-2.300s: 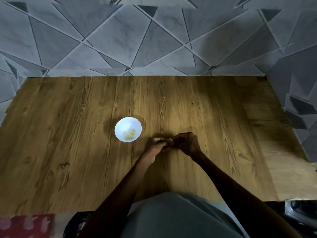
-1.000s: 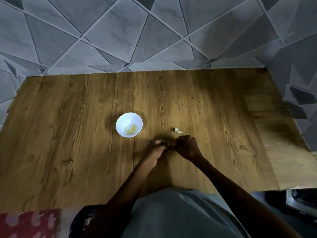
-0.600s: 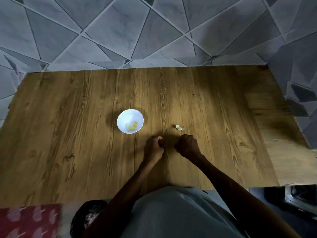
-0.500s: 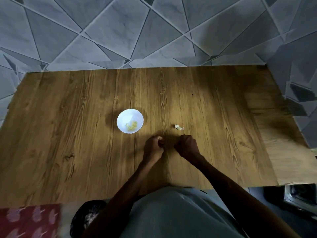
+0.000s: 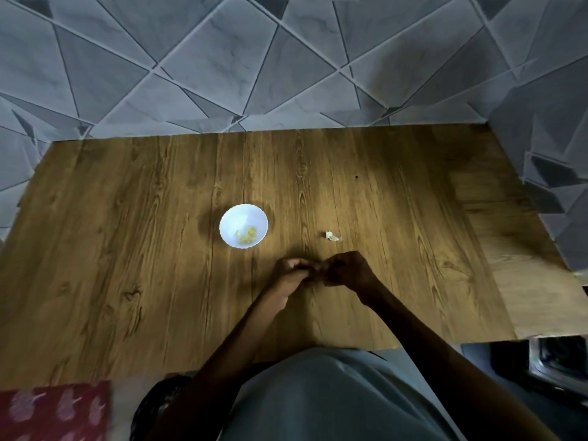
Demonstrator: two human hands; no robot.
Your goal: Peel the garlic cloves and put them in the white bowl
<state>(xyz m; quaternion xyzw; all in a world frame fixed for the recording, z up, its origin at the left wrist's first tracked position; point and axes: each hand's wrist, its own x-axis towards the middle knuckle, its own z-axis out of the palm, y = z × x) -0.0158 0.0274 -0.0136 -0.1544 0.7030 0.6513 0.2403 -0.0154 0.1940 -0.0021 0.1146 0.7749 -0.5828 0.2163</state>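
Wooden table point(image 5: 127, 249) against a grey tiled wall point(image 5: 222, 74), dim light. White bowl point(image 5: 235, 218) near the table's middle, a small heap of yellowish peeled garlic point(image 5: 246, 232) inside. Pale scrap of garlic skin point(image 5: 333, 236) lies to the bowl's right, apart from it. Left hand point(image 5: 291, 272) and right hand point(image 5: 345, 270) meet between these and the near edge, fingers curled, fingertips together; whatever is between them is too dark to make out. Red patterned cloth point(image 5: 54, 409) off the near left corner.

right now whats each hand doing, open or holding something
left hand: fingers curled, contents cannot be told
right hand: fingers curled, contents cannot be told
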